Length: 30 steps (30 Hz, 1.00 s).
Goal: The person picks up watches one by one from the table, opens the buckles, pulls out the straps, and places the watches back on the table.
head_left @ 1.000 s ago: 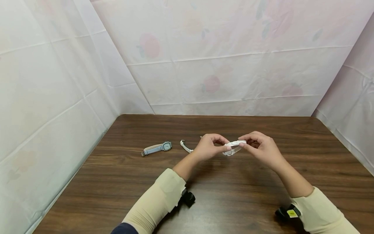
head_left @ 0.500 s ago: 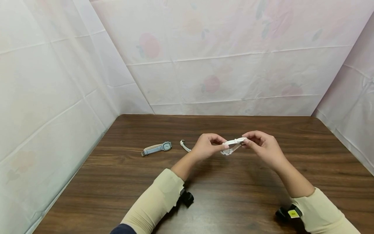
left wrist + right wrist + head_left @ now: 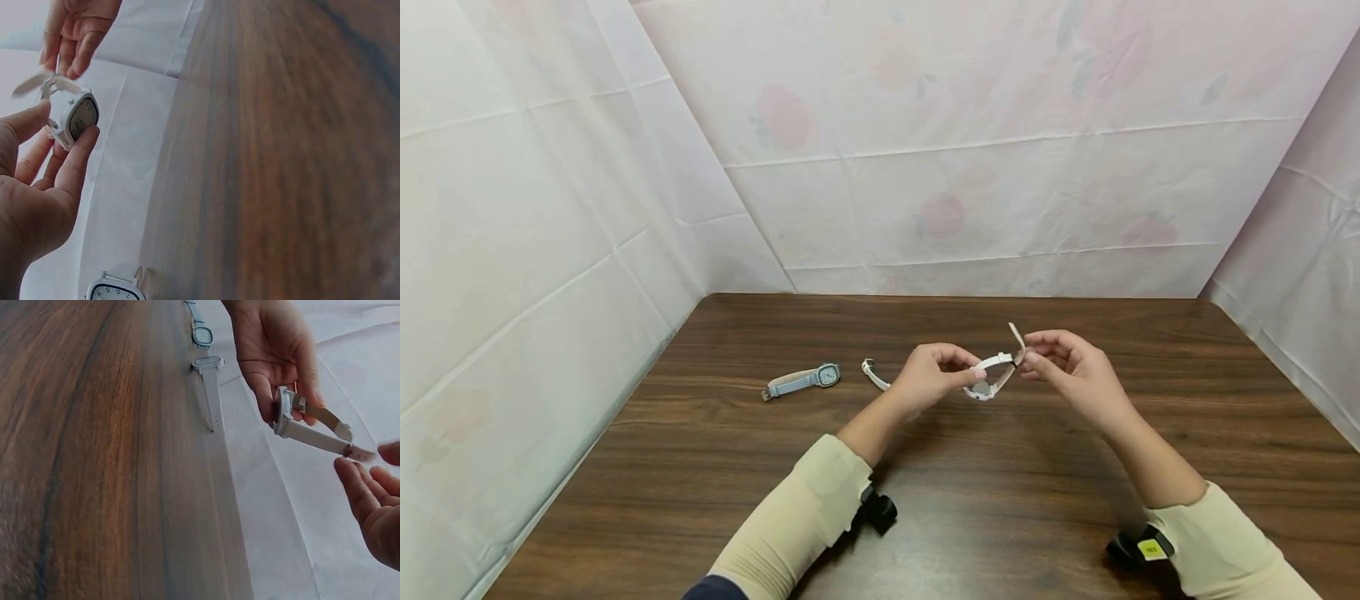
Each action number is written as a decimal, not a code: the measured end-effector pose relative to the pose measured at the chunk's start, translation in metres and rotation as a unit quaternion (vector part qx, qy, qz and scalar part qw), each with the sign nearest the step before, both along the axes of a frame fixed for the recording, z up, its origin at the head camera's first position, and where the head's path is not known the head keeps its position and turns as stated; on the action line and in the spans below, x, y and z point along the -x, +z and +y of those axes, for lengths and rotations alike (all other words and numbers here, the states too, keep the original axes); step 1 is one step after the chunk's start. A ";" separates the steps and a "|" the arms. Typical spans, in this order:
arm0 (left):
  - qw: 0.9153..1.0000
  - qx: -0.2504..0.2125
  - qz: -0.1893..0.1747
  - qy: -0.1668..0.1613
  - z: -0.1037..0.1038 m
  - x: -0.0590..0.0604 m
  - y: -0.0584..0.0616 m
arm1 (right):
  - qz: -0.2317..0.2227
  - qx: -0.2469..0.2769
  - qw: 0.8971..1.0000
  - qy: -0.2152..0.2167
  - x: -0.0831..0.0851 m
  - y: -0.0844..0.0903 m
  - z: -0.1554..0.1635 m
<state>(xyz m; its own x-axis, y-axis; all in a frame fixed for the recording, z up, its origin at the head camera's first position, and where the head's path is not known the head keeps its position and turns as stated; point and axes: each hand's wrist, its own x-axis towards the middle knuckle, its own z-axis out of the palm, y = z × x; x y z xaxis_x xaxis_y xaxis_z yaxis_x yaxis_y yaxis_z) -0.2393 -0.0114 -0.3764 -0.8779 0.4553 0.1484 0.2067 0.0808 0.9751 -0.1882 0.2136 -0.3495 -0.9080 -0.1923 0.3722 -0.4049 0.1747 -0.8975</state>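
A white wristwatch (image 3: 83,117) is held up off the table, its strap forming a loop. My left hand (image 3: 927,377) pinches it by the case, thumb on one side and fingers on the other. The loose end of the strap (image 3: 359,454) juts out past the buckle, blurred. Beside it is my right hand (image 3: 1078,382); in the right wrist view its thumb and fingers stand apart around the strap tip, and no firm grip shows. A second white watch (image 3: 209,364) lies on the table, mostly hidden behind my left hand in the head view.
A light blue watch (image 3: 797,382) lies on the brown wooden table (image 3: 970,517), left of the second white watch. Pale fruit-printed cloth (image 3: 880,200) hangs behind the table and along both sides.
The strap's free end, flat along the loop earlier, now sticks up beside the buckle. My right fingers have shifted slightly right; my left hand keeps hold of the watch.
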 end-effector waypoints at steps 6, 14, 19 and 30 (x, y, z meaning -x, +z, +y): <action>0.999 -0.026 -0.023 -0.008 0.002 -0.002 0.002 | -0.014 -0.030 0.999 -0.003 0.000 -0.005 -0.004; 0.999 0.018 0.004 -0.040 0.001 -0.004 0.003 | 0.008 -0.069 0.996 -0.050 0.000 0.001 -0.007; 0.993 0.093 0.058 -0.051 0.001 -0.003 0.003 | -0.002 -0.026 0.999 -0.044 -0.002 0.005 -0.007; 0.986 0.090 0.140 -0.021 0.004 -0.006 0.013 | -0.016 -0.002 1.000 -0.017 -0.004 0.003 -0.011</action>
